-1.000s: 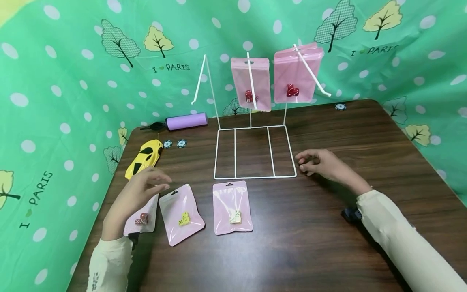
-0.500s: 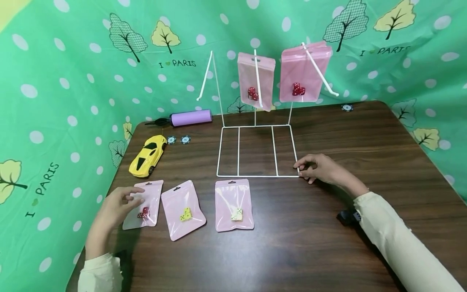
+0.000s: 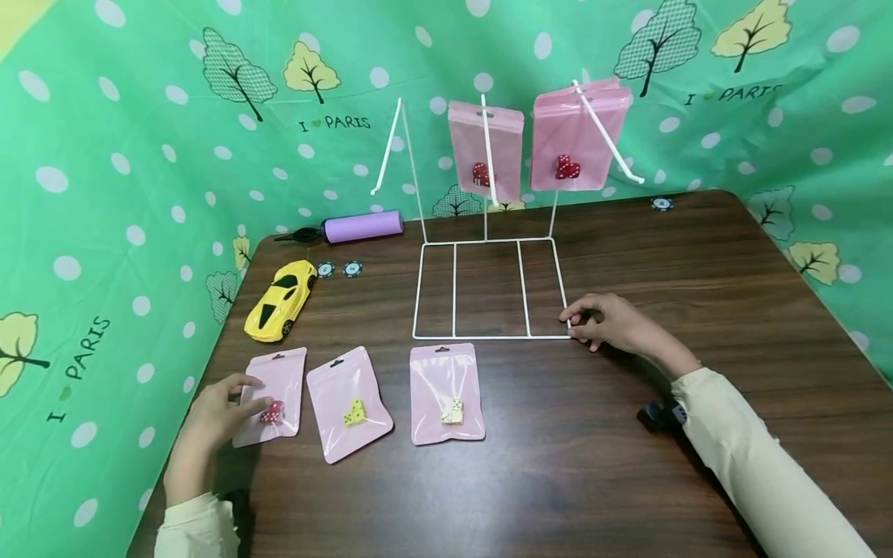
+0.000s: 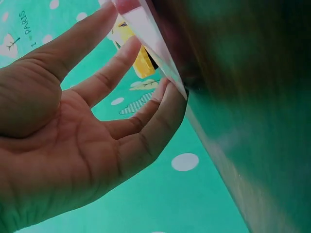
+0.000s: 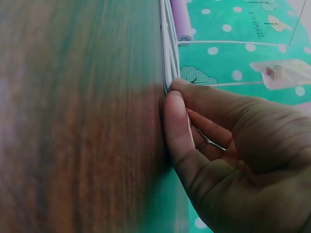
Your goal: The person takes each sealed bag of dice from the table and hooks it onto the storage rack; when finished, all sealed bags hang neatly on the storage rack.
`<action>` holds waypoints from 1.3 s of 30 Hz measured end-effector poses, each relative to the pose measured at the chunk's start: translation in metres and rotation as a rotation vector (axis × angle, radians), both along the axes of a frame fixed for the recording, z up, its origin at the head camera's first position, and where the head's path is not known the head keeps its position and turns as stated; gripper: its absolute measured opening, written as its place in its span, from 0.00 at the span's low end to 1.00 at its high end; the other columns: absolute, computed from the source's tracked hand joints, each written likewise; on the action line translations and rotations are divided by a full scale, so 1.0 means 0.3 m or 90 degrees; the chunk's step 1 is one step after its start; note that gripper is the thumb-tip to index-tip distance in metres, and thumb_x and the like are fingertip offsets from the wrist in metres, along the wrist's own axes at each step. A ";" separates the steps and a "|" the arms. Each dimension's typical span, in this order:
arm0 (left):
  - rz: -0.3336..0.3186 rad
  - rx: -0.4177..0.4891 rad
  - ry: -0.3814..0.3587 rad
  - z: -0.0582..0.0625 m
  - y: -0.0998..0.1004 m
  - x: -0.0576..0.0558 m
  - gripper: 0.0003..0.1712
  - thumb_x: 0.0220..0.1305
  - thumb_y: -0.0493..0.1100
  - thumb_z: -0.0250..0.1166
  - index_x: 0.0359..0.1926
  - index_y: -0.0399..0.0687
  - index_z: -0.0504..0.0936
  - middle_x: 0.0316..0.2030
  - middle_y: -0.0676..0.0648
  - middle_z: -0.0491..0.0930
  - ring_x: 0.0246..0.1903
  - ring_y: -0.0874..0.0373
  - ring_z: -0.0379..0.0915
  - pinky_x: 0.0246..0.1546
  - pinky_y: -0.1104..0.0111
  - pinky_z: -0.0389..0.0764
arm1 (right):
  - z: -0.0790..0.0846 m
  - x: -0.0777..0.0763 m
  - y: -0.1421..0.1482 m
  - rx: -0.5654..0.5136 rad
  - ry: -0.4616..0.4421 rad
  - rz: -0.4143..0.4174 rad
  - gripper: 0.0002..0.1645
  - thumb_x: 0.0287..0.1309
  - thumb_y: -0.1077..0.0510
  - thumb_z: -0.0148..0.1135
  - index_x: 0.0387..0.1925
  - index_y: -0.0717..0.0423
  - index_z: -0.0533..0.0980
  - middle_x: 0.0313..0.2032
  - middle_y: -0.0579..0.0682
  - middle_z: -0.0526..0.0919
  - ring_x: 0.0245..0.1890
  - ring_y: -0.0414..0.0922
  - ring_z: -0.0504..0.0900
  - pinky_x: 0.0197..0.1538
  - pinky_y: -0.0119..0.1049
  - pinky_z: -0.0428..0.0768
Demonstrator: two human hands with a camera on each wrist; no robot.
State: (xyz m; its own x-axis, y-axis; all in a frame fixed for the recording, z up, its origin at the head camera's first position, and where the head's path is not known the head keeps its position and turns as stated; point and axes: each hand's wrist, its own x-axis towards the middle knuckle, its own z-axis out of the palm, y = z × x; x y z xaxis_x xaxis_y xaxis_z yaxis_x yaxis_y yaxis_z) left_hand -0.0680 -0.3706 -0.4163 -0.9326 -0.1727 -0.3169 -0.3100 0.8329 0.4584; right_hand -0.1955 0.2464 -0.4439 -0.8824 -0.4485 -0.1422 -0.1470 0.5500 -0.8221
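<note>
In the head view my left hand point(image 3: 212, 415) lies over the left edge of a pink zip bag point(image 3: 287, 380) with red dice, its thumb near the dice. The left wrist view has the fingers spread and touching that bag's edge. My right hand point(image 3: 617, 322) pinches the near right corner of a white wire display rack point(image 3: 488, 338) between thumb and forefinger. A pink bag with yellow dice point(image 3: 343, 380) and another with white dice point(image 3: 444, 376) lie before the rack. Bags with red dice hang on the middle hook point(image 3: 505, 147) and right hook point(image 3: 551, 136); the left hook point(image 3: 387, 147) is bare.
A yellow toy car point(image 3: 281, 302) stands behind the left bag. Beyond it are a purple hand pump point(image 3: 363, 226) and two chips point(image 3: 353, 269). One more chip point(image 3: 662, 203) lies at the back right. A green patterned curtain surrounds the table.
My left hand has come back from beside the toy car down to the left bag with red dice. My right hand has moved onto the rack's corner and taken hold of it.
</note>
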 end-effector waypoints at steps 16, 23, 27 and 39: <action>0.038 0.101 -0.037 -0.008 -0.039 0.026 0.19 0.71 0.35 0.71 0.58 0.28 0.81 0.58 0.21 0.75 0.57 0.27 0.73 0.57 0.34 0.75 | -0.004 0.016 0.008 -0.021 0.012 -0.014 0.15 0.71 0.70 0.66 0.56 0.73 0.81 0.42 0.58 0.81 0.28 0.44 0.81 0.29 0.37 0.84; 0.038 0.138 -0.032 -0.017 -0.054 0.042 0.16 0.73 0.32 0.67 0.57 0.25 0.82 0.35 0.43 0.76 0.39 0.50 0.70 0.40 0.58 0.72 | -0.008 0.013 0.009 -0.013 0.006 -0.014 0.17 0.72 0.70 0.65 0.58 0.74 0.80 0.43 0.59 0.81 0.29 0.44 0.81 0.29 0.37 0.83; 0.014 0.135 -0.008 -0.013 -0.072 0.052 0.16 0.73 0.29 0.64 0.56 0.21 0.80 0.41 0.42 0.81 0.42 0.54 0.72 0.41 0.64 0.75 | -0.006 0.014 0.008 -0.012 0.006 -0.014 0.16 0.72 0.70 0.65 0.58 0.74 0.80 0.43 0.58 0.81 0.29 0.44 0.80 0.29 0.36 0.83; -0.029 0.099 0.117 0.163 -0.043 0.040 0.19 0.74 0.28 0.63 0.61 0.20 0.79 0.36 0.40 0.85 0.29 0.66 0.71 0.27 0.68 0.76 | -0.004 0.017 0.010 -0.015 0.016 -0.012 0.16 0.71 0.70 0.66 0.57 0.74 0.81 0.43 0.58 0.81 0.26 0.44 0.80 0.28 0.37 0.83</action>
State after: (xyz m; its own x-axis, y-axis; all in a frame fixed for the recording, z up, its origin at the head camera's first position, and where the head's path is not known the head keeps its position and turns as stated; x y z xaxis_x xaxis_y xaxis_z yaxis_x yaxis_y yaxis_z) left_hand -0.0559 -0.3834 -0.3673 -0.9828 -0.0915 -0.1605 -0.1732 0.7589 0.6278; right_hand -0.1904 0.2493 -0.4451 -0.8940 -0.4344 -0.1101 -0.1570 0.5337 -0.8310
